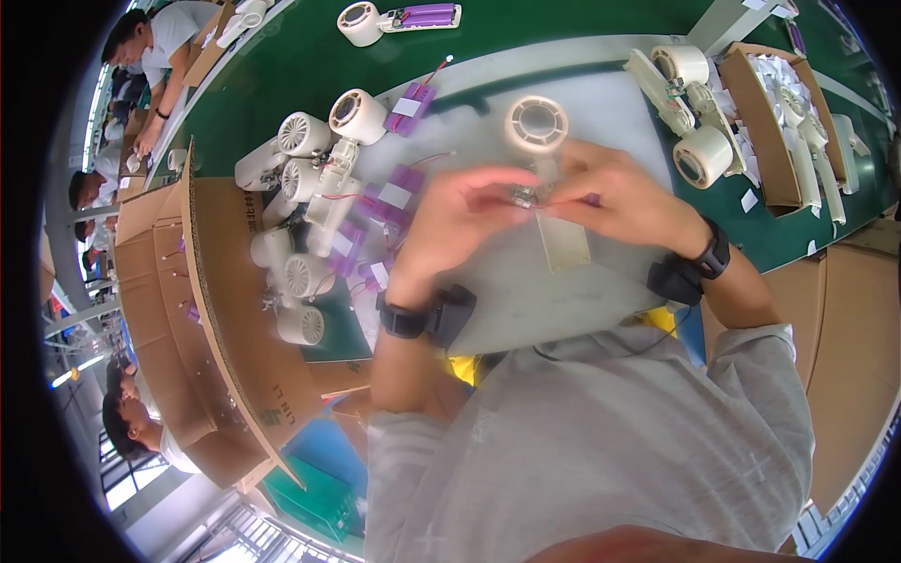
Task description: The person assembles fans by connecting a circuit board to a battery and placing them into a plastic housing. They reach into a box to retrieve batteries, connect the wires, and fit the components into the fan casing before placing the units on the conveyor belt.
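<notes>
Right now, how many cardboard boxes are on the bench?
2 in clear view: a big open box at the left edge beside the pile of white fans, and a smaller box of white parts at the far right. More may be hidden off frame.

Brown cardboard box (221,310) at left, open carton (765,131) upper right

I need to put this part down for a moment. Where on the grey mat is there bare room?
Bare grey mat lies below the hands, between the left hand and right hand, down to its near edge. The mat's left side is crowded with white fan housings and purple battery packs. More fan parts crowd the right edge.
</notes>
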Available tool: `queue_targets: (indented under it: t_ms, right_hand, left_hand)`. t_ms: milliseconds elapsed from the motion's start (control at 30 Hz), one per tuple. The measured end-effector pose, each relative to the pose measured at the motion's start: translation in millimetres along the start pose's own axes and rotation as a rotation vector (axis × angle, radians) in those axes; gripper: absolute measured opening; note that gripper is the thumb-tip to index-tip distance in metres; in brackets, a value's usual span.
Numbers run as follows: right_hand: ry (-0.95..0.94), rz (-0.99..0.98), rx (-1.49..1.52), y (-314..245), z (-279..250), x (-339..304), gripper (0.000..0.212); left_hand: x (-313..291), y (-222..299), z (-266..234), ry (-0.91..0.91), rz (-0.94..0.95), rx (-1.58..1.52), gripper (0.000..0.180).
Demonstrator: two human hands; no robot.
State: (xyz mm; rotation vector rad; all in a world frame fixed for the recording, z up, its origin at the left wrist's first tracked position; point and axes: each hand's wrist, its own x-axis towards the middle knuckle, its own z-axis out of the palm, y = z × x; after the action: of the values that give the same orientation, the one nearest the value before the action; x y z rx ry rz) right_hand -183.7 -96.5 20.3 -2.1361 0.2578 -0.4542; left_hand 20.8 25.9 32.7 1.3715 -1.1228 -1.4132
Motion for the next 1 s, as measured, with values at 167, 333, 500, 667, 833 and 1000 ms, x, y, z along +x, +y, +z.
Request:
queue_targets:
  t_ms: [167, 333, 500, 667, 833, 1000]
  right_hand:
    - [-0.005, 0.006, 0.016, 4, 0, 0, 0.012]
    - [-0.035, 0.040, 0.068, 9, -2, 0, 0.014]
    - [-0.024, 0.072, 0.130, 11, -4, 1, 0.015]
    - [0.000, 0.074, 0.148, 13, -3, 0, 0.017]
    - [0.027, 0.043, 0.118, 8, -4, 0, 0.016]
    - [0.063, 0.000, 0.091, 6, 1, -2, 0.007]
  left_hand:
    - [0, -1, 3, 0.011, 0.057, -0.017, 0.037]
    - [-2, 2, 3, 0.063, 0.046, 0.076, 0.035]
    - [2, -6, 4, 0.107, 0.161, 0.101, 0.029]
    - [4, -14, 8, 0.126, 0.260, 0.095, 0.025]
    - [5, -10, 9, 0.155, 0.272, 0.106, 0.026]
    - [3, -7, 10, 0.165, 0.240, 0.144, 0.031]
